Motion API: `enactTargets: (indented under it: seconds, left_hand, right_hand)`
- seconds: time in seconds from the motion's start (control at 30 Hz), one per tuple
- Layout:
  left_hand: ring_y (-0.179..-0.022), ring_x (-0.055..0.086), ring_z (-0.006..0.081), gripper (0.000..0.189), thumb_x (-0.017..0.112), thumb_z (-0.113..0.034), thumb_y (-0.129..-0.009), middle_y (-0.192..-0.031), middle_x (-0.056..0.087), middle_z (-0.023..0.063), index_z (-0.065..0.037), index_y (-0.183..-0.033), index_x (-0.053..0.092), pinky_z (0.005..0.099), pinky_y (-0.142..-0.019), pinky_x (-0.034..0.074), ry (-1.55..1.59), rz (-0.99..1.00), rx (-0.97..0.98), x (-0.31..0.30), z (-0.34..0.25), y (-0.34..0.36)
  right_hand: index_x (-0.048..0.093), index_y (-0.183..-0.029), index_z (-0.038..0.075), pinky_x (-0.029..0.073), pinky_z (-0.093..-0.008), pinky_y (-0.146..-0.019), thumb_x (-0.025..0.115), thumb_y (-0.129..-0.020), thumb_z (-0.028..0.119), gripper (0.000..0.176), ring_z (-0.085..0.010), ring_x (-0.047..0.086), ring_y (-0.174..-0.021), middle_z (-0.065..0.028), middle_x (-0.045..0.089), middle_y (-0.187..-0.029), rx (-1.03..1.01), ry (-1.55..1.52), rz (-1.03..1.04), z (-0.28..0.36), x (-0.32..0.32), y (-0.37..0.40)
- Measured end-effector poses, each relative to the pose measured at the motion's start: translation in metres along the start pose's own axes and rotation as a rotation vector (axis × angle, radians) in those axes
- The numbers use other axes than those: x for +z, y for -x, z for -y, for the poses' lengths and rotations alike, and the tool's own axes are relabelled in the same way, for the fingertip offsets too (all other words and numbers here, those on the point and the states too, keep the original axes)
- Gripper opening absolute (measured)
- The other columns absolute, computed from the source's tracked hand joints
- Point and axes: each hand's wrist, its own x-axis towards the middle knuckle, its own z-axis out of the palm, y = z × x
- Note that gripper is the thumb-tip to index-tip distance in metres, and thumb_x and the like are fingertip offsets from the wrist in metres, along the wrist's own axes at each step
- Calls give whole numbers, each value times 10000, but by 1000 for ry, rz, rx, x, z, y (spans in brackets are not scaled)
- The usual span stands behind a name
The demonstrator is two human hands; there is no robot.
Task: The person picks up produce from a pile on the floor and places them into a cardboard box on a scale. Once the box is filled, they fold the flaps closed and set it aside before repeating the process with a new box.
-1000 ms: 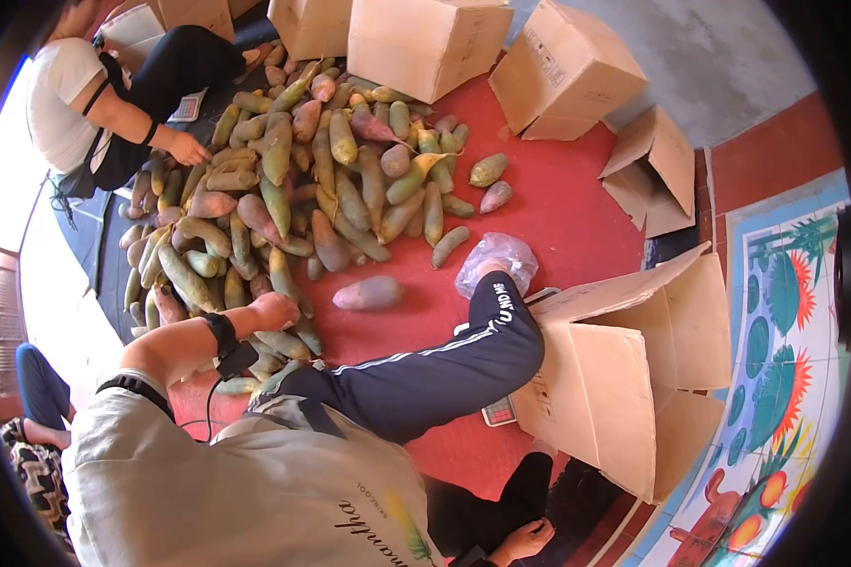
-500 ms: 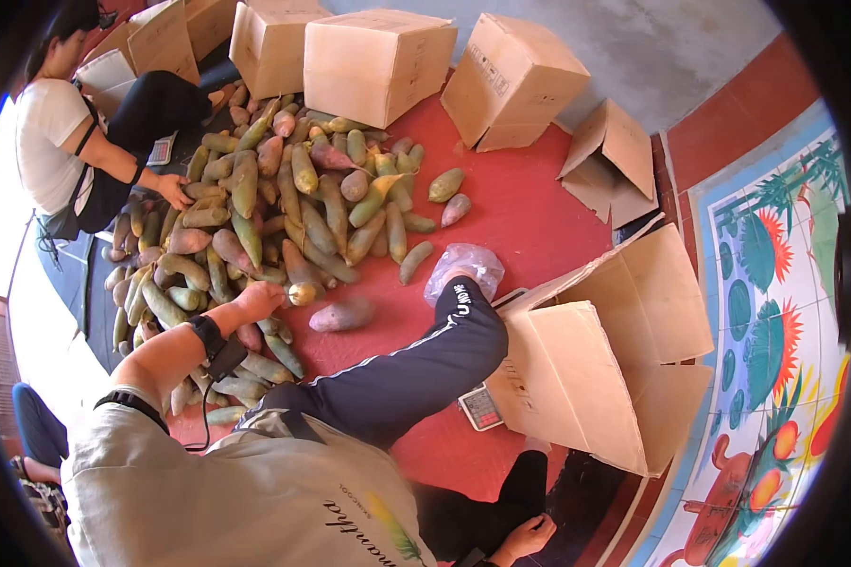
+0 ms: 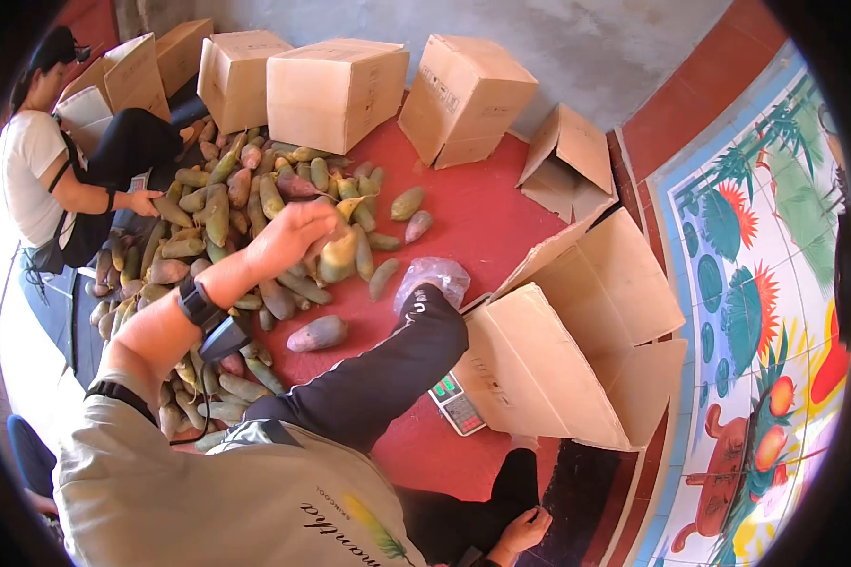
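My left hand is raised above the pile of tubers, its fingers closed round a greenish-yellow tuber that is blurred by motion. One purplish tuber lies apart on the red floor, below that hand. At the bottom right, my right hand rests low by the dark trouser leg, fingers curled; what it holds, if anything, is hidden. A scale with a lit display sits between my bent leg and a large open carton.
At the left a co-worker sits by the pile, one hand on a tuber. Several cartons stand along the back wall. A clear plastic bag surrounds my foot. A painted tile wall is at the right.
My left hand has lifted from the pile and moved up and right with a tuber. The view has shifted slightly, and the scale's display shows more. My right hand is still low.
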Motion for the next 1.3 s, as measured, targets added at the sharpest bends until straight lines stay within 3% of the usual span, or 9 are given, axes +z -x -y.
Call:
enactTargets:
  seconds: [0.2, 0.4, 0.5, 0.63, 0.73, 0.8, 0.9, 1.2, 1.3]
  left_hand:
    - [-492, 411, 97, 314, 374, -184, -949, -566, 449, 14, 31, -844, 577, 241, -548, 387, -113, -17, 513, 43, -113, -60]
    - [-560, 473, 90, 238, 438, -162, -920, -637, 508, 16, 3, -824, 579, 252, -545, 409, 349, 57, 474, 109, -194, -94]
    - [-597, 537, 123, 279, 397, -176, -943, -663, 540, 27, 29, -898, 580, 253, -600, 453, 526, 255, 455, 144, -207, -109]
    - [-616, 567, 134, 224, 430, -128, -929, -668, 594, 61, 11, -852, 588, 281, -620, 475, 537, 541, 395, 193, -193, -115]
    - [-681, 594, 170, 231, 457, -132, -881, -713, 606, 68, 3, -767, 606, 306, -670, 480, 228, 719, 409, 218, -170, -113]
    - [-812, 616, 245, 229, 449, -151, -841, -811, 647, 112, -13, -810, 629, 372, -745, 476, -198, 652, 723, 230, -153, -111]
    - [-920, 576, 293, 206, 469, -151, -809, -913, 630, 115, -46, -808, 646, 396, -798, 457, -459, 713, 658, 231, -139, -108]
    - [-843, 584, 303, 152, 533, -146, -820, -907, 585, 126, -50, -889, 629, 403, -741, 466, -268, 256, 882, 140, -102, -92]
    - [-735, 596, 283, 137, 549, -143, -838, -807, 598, 133, -21, -865, 605, 371, -662, 474, -338, 233, 650, 84, -64, -72]
  right_hand:
    - [579, -852, -2, 458, -416, -660, 508, -800, 53, 104, -342, 569, -761, -157, 559, -818, 20, -16, -7, -1, 0, 5]
    - [579, -851, -5, 459, -419, -658, 511, -807, 58, 102, -345, 566, -760, -161, 559, -812, 37, -17, -2, -12, 7, 8]
    - [578, -856, -11, 459, -422, -655, 508, -810, 57, 108, -351, 563, -761, -165, 557, -805, 46, 1, 2, -10, 4, 9]
    - [578, -861, -18, 458, -423, -650, 501, -815, 52, 113, -357, 561, -758, -170, 558, -802, 55, -8, -5, -4, 1, 8]
    - [581, -858, -15, 459, -423, -650, 505, -813, 56, 114, -355, 566, -757, -169, 563, -810, 44, 14, -5, -5, 1, 9]
    - [582, -858, -14, 460, -422, -652, 505, -813, 59, 115, -354, 569, -758, -168, 564, -813, 62, 10, 2, -1, -1, 8]
    - [585, -858, -11, 462, -419, -654, 507, -814, 68, 120, -352, 574, -761, -165, 566, -816, 69, -11, 13, -6, 2, 9]
    - [586, -861, -7, 458, -413, -657, 503, -822, 82, 128, -349, 569, -760, -159, 557, -823, 49, -8, 47, -14, 4, 8]
    - [582, -865, -12, 456, -414, -658, 503, -824, 81, 129, -345, 565, -760, -159, 553, -823, 22, 9, 56, -15, 4, 8]
